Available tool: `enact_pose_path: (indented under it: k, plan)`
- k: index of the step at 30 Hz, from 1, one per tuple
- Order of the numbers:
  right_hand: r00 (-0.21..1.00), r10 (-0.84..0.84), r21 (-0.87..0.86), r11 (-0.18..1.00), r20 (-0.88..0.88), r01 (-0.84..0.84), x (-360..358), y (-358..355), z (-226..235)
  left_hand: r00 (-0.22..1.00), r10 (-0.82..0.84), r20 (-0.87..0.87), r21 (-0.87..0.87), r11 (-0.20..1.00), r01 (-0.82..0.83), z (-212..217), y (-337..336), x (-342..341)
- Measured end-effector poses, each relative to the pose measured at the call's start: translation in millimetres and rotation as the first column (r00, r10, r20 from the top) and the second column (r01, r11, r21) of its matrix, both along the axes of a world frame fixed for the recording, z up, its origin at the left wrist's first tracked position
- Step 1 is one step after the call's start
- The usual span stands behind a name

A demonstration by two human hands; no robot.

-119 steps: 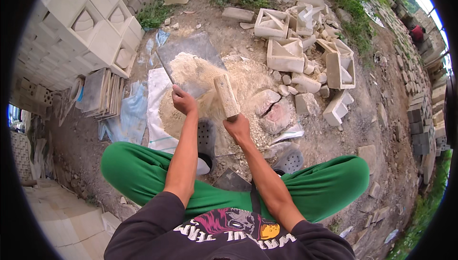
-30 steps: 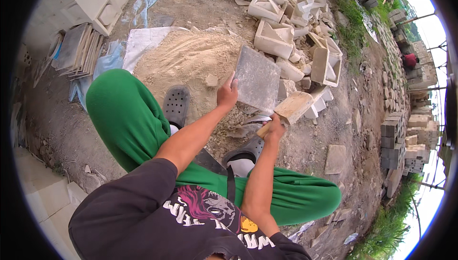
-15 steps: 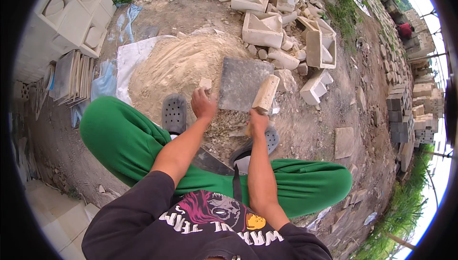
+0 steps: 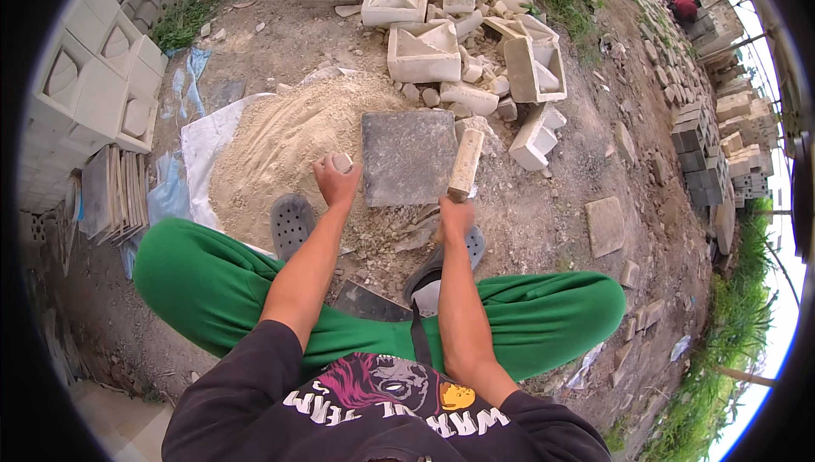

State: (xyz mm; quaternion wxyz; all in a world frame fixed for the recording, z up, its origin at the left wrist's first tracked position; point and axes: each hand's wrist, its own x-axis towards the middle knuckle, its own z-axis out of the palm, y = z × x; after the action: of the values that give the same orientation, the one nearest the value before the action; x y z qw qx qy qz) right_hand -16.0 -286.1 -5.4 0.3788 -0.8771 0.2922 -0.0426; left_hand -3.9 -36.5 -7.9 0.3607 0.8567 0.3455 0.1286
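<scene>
My left hand point(image 4: 337, 180) is closed around a small pale stone chunk point(image 4: 342, 162), just above the heap of sandy powder point(image 4: 284, 135). To its right, a square dark grey slab point(image 4: 407, 156) lies flat on the ground. My right hand point(image 4: 456, 218) grips the handle of a wooden mallet, whose thick pale head point(image 4: 466, 165) points away from me beside the slab's right edge. Most of the handle is hidden in my fist. Grey clogs point(image 4: 293, 223) are on my feet, close behind both hands.
Past the slab lies a pile of broken pale blocks point(image 4: 424, 50) and rubble. White sheeting point(image 4: 199, 156) shows under the heap's left edge. Stacked pale blocks point(image 4: 102, 80) and leaning boards point(image 4: 123, 195) stand at left. A flat square tile point(image 4: 604, 226) lies at right.
The whole view has shifted, so the slab and rubble appear further left. My left hand has turned slightly, its fingers wrapping more around the chunk. My right hand still holds the mallet.
</scene>
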Motion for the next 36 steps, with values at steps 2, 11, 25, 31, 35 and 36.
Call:
enact_pose_path:
  k: [2,11,25,31,35,36]
  plan:
    - [0.997,-0.054,0.149,0.987,-0.06,0.062,5.6,-8.0,8.7,0.996,-0.001,0.092,-0.02,1.0,0.003,-7.5,-2.0,7.2]
    - [0.967,-0.119,0.469,0.857,-0.224,0.214,6.7,-0.5,30.5,0.999,-0.013,-0.049,-0.492,0.871,-0.013,1.1,-18.7,18.4]
    - [0.944,0.038,0.305,0.95,-0.327,0.068,-7.7,13.4,12.7,0.996,-0.09,-0.022,-0.32,0.944,0.078,4.3,-16.7,17.1]
    - [0.982,0.04,0.208,0.978,-0.184,-0.001,-11.1,8.9,-22.8,0.981,-0.182,-0.068,-0.158,0.973,0.17,-0.5,-33.1,1.5]
    - [0.975,0.063,0.247,0.969,-0.214,-0.008,-11.7,7.1,-29.6,0.931,-0.365,-0.019,0.032,0.93,0.366,7.6,-50.9,1.2]
    - [0.978,0.054,0.246,0.969,-0.203,-0.002,-12.8,4.7,-31.7,0.933,-0.36,-0.02,0.025,0.933,0.36,9.4,-53.2,4.8]
